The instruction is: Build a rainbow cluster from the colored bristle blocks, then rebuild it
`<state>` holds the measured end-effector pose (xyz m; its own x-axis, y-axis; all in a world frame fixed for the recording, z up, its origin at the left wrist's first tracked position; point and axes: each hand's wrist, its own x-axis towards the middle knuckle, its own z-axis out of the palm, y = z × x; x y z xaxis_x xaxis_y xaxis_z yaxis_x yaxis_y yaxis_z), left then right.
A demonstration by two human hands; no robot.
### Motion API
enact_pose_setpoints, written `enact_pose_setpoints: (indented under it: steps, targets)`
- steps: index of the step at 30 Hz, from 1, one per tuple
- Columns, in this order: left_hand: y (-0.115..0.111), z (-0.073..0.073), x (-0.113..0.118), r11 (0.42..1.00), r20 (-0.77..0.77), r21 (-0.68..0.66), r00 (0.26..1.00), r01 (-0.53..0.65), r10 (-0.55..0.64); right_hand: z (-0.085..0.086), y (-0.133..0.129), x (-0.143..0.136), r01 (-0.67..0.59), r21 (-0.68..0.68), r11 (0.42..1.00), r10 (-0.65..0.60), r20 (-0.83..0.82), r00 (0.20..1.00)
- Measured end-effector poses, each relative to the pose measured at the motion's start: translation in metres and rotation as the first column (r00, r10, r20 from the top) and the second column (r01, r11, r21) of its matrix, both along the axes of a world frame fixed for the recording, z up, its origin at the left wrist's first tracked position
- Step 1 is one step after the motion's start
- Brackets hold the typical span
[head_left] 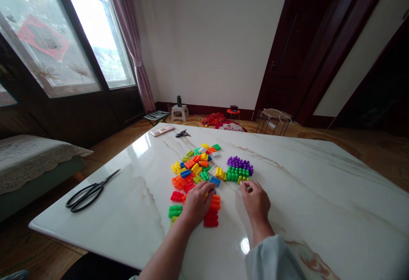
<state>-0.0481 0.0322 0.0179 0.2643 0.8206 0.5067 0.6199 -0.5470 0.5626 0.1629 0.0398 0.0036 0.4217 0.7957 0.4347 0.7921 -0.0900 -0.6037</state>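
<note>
Your L hand (198, 201) curls over multicol. plastic blocks (195, 169) on marbled table (134, 216); can't tell what it grips. Your R hand (256, 201), fingertips nearly together, is at lime blocks (242, 179) by green (237, 173) + purple blocks (239, 163); hold unclear. Scissors (101, 184) to L; phone (162, 130) near far edge.

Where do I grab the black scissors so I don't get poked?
Probably best by the looped handles, coming from the near left corner of the table: the scissors lie flat with that end toward the corner, while the pointed blades aim away, toward the far side.
</note>
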Motion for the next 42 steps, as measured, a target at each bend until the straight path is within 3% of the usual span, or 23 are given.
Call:
enact_pose_setpoints:
  steps: [5,18,25,32,38,42]
  targets:
    - [0.000,-0.001,0.000,1.000,0.007,-0.005,1.000,0.017,-0.017,0.003,0.001,0.000,0.136,-0.029,0.990,-0.136,-0.006,0.991]
    - [0.000,-0.002,0.000,1.000,0.009,0.000,0.999,0.031,-0.031,-0.003,0.007,0.003,0.106,-0.072,0.992,-0.106,-0.004,0.994]
    - [0.000,0.000,0.000,0.999,-0.003,-0.009,0.999,0.040,-0.041,0.001,0.011,0.000,0.148,-0.252,0.956,-0.128,0.096,0.987]
    - [0.001,-0.001,0.000,0.999,-0.003,-0.013,0.999,0.036,-0.036,0.000,0.004,0.002,0.144,-0.302,0.943,-0.112,0.120,0.986]
    - [0.000,-0.001,0.001,0.999,-0.011,-0.023,0.999,0.030,-0.030,0.005,0.003,0.000,0.148,-0.295,0.944,-0.131,0.078,0.988]
    - [0.000,-0.002,0.001,0.999,-0.004,-0.015,1.000,0.028,-0.028,0.003,0.004,0.002,0.078,-0.266,0.961,-0.057,0.087,0.995]
